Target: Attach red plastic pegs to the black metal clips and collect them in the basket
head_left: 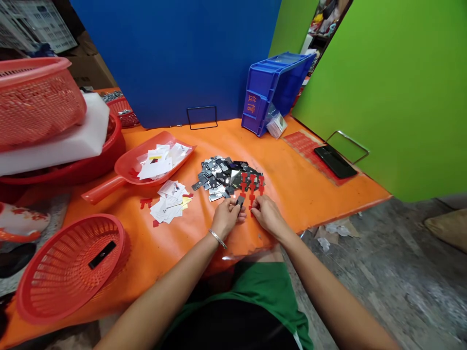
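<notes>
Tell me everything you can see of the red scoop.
The red scoop, apparently plastic, has a broad, shallow pan and a straight handle. It lies open side up on the orange table, the handle pointing left and toward the person. White papers and clear plastic rest inside, hiding much of its floor. Neither the left hand nor the right hand touches it.

Person is wearing a black top (233, 323), green lower garment (266, 287) with a small white strip showing at its right edge. Left wrist (214, 234) is sporting a slim silver-toned bracelet (218, 239). Forearms are showing bare.
</notes>
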